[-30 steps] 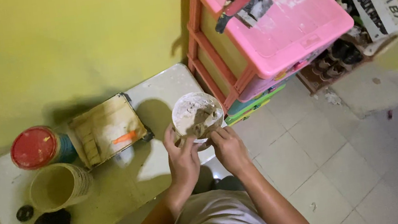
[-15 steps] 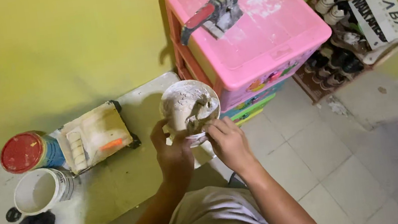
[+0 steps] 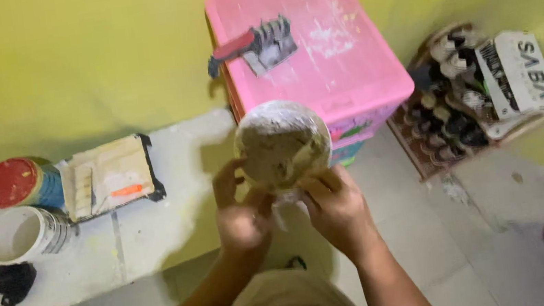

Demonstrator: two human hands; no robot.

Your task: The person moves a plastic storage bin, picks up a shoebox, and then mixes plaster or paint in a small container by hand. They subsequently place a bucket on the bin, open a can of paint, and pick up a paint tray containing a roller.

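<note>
Both hands are up in front of the chest now, and the round putty-caked bowl (image 3: 282,143) has come up with them, higher and closer to the camera than half a second ago. The left hand (image 3: 241,212) has its fingers (image 3: 223,180) curled around the bowl's left edge from below. The right hand (image 3: 337,204) is closed under the bowl's lower right rim, thumb pressed near the base. So the bowl sits just above both sets of fingers, held between them, its mouth showing greyish paste.

Beyond the fingertips stands a pink plastic drawer cabinet (image 3: 346,81) with a red-handled notched trowel (image 3: 258,42) on its top. Well off to the left of the left fingers, on the low white surface (image 3: 151,237), lie a paint tray (image 3: 109,176), a red-lidded can (image 3: 16,183), a white bucket (image 3: 23,235) and a black rag (image 3: 4,284). Right of the cabinet: a shoe rack (image 3: 454,117).
</note>
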